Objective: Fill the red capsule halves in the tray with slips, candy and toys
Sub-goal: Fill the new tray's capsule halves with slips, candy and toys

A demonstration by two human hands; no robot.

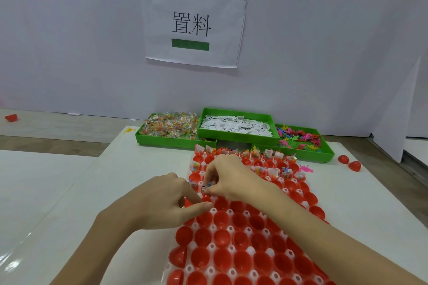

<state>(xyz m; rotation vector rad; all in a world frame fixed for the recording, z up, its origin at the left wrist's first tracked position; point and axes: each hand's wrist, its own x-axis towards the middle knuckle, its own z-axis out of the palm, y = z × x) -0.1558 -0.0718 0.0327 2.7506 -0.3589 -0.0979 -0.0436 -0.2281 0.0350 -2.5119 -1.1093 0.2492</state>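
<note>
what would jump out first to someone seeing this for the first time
The big white tray packed with red capsule halves fills the foreground, its far rows already stuffed. Both hands meet over it: the left hand and right hand pinch small items. Behind, three green bins sit below a paper sign on the wall.

A white paper sheet (193, 23) taped to the wall reads "置料" (the slips' print is illegible).

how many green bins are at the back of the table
3: the candy bin on the left, the paper slip bin in the middle, resting on the other two, and the toy bin on the right.
</note>
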